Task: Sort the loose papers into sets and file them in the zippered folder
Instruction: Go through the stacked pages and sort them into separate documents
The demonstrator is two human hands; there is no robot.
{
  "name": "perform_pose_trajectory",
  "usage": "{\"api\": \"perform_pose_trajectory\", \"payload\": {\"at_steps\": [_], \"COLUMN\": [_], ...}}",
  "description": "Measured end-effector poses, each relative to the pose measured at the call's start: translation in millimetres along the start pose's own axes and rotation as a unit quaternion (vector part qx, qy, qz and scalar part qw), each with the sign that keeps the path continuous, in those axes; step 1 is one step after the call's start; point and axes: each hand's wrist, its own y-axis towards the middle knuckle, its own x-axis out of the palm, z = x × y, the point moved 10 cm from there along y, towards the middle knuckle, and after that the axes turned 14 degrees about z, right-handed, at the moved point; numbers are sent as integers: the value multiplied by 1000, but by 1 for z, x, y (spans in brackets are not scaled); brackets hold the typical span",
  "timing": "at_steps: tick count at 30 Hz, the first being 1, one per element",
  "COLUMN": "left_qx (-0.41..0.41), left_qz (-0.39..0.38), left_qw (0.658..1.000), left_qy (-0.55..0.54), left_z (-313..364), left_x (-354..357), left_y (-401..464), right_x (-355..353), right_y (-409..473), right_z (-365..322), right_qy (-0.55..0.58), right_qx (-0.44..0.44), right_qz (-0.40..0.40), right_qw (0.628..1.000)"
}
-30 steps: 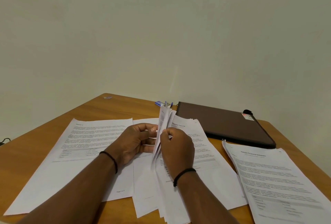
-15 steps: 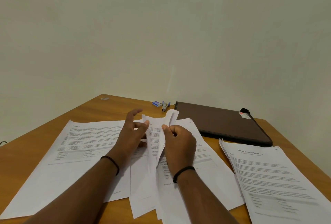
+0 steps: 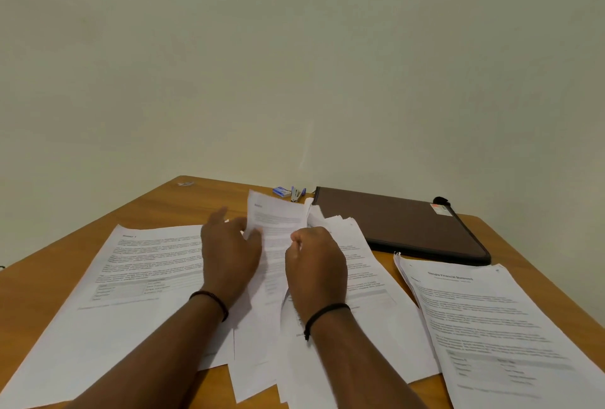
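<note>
Fingers of left hand [image 3: 229,254] spread loose against curling white sheet [image 3: 275,222] (thin, printed); right hand [image 3: 316,266] pinching its edge over middle pile [image 3: 366,281].

Right-hand paper stack [image 3: 497,326]: top sheet headed "Sample Financial Statement"; body text and table too blurred to read. Left sheet [image 3: 131,277]: short heading at upper left, illegible. Zippered folder [image 3: 399,225]: small red-and-white sticker [image 3: 439,208], wording unreadable.
</note>
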Motion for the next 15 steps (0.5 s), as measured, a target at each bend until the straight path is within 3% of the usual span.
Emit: {"api": "perform_pose_trajectory", "payload": {"at_steps": [3,6,9,13,15], "left_qx": [79,181,236,273,277], "left_qz": [149,246,270,281,273], "left_qw": [985,944,910,896,898], "left_qy": [-45,-126,-208,-208,-205], "left_z": [32,62,84,122,139], "left_x": [-47,-90,-121,-152,-160], "left_y": [3,-1,-1,0,0], "right_x": [5,19,19,-14,-44], "right_y": [-4,-17,-27,-11,-2], "right_z": [-8,-8,-2,20,32], "right_qy": [-34,32,141,92,28], "right_qx": [-38,9,108,137,110], "right_qz": [10,-95,-127,-62,-9], "right_qw": [999,995,976,984,994]}}
